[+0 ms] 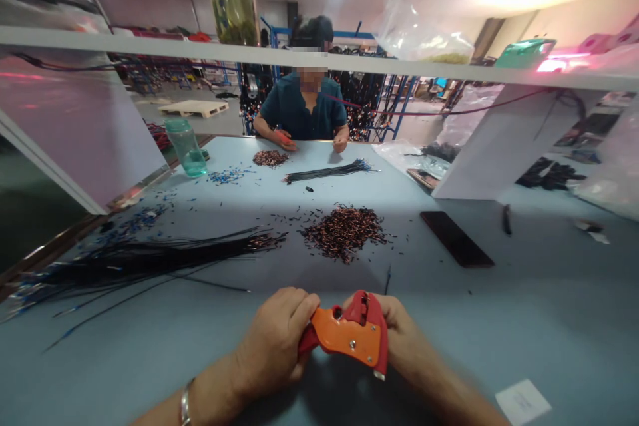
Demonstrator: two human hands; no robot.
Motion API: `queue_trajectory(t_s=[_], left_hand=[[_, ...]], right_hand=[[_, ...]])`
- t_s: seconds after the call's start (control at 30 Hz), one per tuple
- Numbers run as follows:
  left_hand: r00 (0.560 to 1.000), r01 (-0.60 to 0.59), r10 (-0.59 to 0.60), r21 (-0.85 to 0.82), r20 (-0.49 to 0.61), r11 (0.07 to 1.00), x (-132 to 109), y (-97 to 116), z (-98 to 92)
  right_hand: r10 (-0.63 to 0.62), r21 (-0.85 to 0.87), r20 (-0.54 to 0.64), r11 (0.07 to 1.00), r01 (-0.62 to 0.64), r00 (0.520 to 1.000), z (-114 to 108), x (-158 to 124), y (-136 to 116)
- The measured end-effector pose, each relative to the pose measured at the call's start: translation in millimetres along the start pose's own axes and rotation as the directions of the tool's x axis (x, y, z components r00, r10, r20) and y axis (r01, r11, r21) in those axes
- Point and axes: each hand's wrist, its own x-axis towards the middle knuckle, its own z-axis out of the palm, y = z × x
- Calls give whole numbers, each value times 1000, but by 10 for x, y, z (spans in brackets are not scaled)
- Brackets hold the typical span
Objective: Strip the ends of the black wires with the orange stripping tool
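An orange and red wire stripper (349, 339) is in front of me, its red jaw head toward the right. My left hand (277, 336) wraps round its handles. Close behind the jaw head, my right hand (399, 326) has its fingers closed, partly hidden by the tool. A thin black wire (388, 279) with a bluish end sticks up from those fingers; the rest of it is hidden. Beyond the hands lies a heap of small black and copper-coloured pieces (345, 233). A bundle of long black wires (164, 256) stretches across the table on the left.
A black phone (456, 239) and a paper slip (523, 403) lie right. Across the table (239, 196), a person (307, 106) sits behind a shorter wire bundle (324, 172) and a small heap (270, 158). A green bottle (186, 150) stands left; a shelf (349, 61) spans above.
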Motion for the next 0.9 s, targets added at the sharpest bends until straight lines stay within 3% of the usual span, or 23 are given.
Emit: queue_trajectory(t_s=[0.9], left_hand=[[998, 45, -45, 0, 34, 999, -1, 13, 20]], right_hand=[[30, -9, -31, 1000, -30, 999, 24, -2, -38]])
